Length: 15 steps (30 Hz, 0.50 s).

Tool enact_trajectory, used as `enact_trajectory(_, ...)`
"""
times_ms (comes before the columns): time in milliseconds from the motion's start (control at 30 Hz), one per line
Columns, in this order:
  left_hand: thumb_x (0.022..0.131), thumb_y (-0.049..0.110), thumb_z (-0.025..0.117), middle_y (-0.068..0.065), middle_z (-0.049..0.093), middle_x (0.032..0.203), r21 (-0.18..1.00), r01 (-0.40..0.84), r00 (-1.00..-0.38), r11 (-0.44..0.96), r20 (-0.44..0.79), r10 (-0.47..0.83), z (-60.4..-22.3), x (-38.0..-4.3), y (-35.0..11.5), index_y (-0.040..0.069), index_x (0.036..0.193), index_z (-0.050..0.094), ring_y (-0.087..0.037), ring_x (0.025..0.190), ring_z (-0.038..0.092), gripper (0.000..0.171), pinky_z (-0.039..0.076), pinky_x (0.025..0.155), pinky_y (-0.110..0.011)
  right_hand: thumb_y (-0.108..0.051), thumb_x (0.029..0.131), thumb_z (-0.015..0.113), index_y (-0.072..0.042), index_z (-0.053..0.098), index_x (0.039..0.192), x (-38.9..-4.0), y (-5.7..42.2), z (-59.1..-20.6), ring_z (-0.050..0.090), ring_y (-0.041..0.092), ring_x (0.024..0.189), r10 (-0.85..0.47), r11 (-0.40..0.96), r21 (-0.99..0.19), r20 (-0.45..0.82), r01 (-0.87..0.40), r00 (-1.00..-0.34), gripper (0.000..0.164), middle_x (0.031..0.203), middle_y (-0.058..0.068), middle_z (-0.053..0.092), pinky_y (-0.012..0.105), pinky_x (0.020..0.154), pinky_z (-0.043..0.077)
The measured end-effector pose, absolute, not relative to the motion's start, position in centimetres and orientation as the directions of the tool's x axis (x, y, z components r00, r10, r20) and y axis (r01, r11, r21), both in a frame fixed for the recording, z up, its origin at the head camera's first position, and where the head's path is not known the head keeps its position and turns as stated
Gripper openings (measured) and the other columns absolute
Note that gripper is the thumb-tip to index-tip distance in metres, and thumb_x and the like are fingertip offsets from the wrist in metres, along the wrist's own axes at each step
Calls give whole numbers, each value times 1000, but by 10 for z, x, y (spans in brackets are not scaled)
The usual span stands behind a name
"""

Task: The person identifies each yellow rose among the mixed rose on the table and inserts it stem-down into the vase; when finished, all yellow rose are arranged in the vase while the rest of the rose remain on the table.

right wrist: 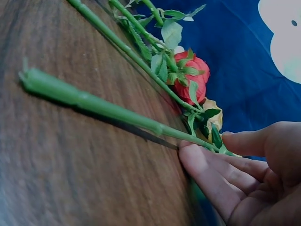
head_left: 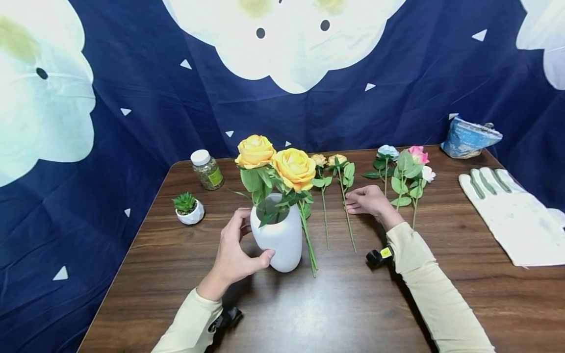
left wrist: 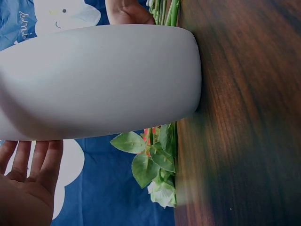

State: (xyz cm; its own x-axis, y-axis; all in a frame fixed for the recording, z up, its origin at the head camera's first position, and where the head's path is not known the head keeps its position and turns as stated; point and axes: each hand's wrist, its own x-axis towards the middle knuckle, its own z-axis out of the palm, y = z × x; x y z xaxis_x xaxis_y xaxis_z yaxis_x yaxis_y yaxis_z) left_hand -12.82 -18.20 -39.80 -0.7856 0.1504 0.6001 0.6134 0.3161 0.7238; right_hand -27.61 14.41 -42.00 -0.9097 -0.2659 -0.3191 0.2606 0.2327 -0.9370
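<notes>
My left hand [head_left: 238, 245] grips a smooth white vase [head_left: 282, 247], thumb on its near side and fingers round the far left. Two large yellow roses [head_left: 294, 169] stand over the vase's mouth, with leaves dipping inside. Right of it, my right hand [head_left: 368, 200] pinches the stem of a smaller yellow rose [head_left: 337, 160], which lies on the table. In the right wrist view the green stem [right wrist: 117, 113] runs between thumb and fingertips. Beside this rose lies another small yellowish rose [head_left: 319, 160]. A red rose [right wrist: 194, 77] shows further off in the right wrist view.
Bare green stems [head_left: 311, 250] lie just right of the vase. Blue, pink [head_left: 418, 155] and white flowers lie beyond my right hand. A glove [head_left: 516, 220] and blue pouch [head_left: 470, 138] are at right. A potted succulent [head_left: 190, 211] and lidded jar [head_left: 208, 170] stand left.
</notes>
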Motion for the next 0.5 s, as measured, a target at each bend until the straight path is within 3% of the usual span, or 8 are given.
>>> enact_trajectory(100,66,16,83,-15,66,114,723,615,-785,316,601,150,-398,-128,-182,-5,122,57,-10,103,65,66,59,87,-22,1,103,52,25,50,133,-276,143,-421,69,4,70,-246,240,-934,-322,264,-914,39,92,10,75,20,70,61)
enact_trajectory(333,66,16,83,-15,67,113,720,616,-783,318,604,149,-397,-129,-181,-5,122,57,-10,102,65,66,59,87,-22,10,96,59,24,50,134,-276,141,-425,68,3,66,-203,223,-933,-329,283,-922,42,102,20,76,18,66,60)
enact_trajectory(500,66,17,83,-14,67,113,720,616,-783,320,603,151,-398,-128,-182,-5,122,57,-10,102,65,65,58,87,-21,13,96,58,27,49,133,-276,142,-428,67,4,65,-215,177,-942,-320,285,-923,41,85,7,75,18,65,60)
